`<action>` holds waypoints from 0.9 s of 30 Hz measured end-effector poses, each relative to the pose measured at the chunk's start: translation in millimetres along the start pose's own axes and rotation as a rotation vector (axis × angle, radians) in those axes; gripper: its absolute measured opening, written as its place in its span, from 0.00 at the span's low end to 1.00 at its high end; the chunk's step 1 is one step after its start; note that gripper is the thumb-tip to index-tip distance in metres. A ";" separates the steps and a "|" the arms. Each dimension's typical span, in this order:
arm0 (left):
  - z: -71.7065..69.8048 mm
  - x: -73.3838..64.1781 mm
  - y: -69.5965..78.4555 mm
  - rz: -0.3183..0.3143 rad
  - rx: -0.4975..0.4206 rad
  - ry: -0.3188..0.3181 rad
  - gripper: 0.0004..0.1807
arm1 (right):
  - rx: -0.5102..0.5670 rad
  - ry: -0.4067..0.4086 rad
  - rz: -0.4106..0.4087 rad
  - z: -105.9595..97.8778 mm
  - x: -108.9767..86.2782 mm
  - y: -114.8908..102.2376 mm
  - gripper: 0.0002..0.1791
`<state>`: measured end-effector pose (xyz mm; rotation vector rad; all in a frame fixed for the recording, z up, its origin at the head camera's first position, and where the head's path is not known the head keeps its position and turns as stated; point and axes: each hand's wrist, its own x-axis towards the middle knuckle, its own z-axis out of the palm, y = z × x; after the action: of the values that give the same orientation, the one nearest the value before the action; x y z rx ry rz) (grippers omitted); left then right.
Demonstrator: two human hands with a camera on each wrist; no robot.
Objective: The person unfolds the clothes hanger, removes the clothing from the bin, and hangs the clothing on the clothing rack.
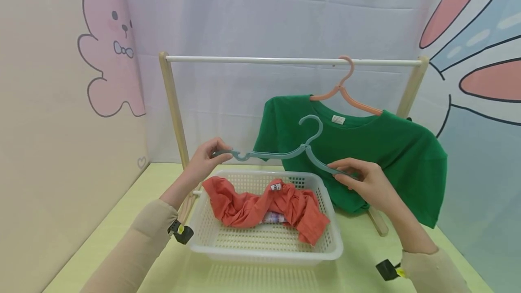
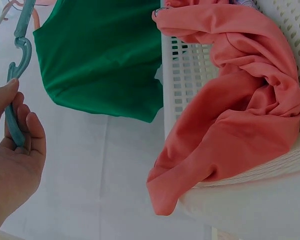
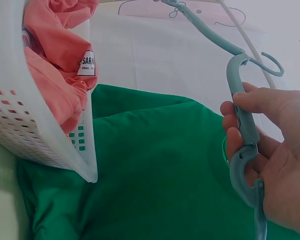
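Observation:
Both hands hold a blue-grey clothes hanger (image 1: 277, 155) above the back of a white basket, its hook pointing up. My left hand (image 1: 206, 159) pinches the hanger's left end between thumb and fingers; in the left wrist view the fingers curl round that end. On the other arm of the hanger (image 3: 247, 122), my right hand (image 1: 366, 180) grips with thumb and fingers. Below, a crumpled coral-red garment (image 1: 260, 207) with a white label lies in the basket (image 1: 264, 255), partly covering a patterned cloth (image 1: 273, 217).
Behind the basket stands a rack with a white rail (image 1: 252, 60) and wooden posts. From it hangs a green T-shirt (image 1: 407, 162) on an orange hanger (image 1: 341, 87), at the right. Printed fabric walls enclose the pale yellow table (image 1: 122, 220).

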<state>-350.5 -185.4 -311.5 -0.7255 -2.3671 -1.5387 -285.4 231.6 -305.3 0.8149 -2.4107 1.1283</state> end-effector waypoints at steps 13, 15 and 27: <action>-0.1 -0.6 -2.2 -0.054 -0.006 0.002 0.09 | -0.084 0.045 0.070 6.1 2.8 -2.2 0.12; -1.1 -0.8 -2.8 -0.057 -0.008 -0.006 0.10 | -0.086 0.037 0.071 7.0 2.8 -2.4 0.12; -8.0 6.4 -1.2 -0.107 0.006 -0.030 0.13 | -0.096 0.059 0.057 1.0 -0.7 -1.8 0.13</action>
<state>-357.2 -191.3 -306.3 -0.6341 -2.4688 -1.5715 -283.8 230.1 -305.2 0.6777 -2.4323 1.0333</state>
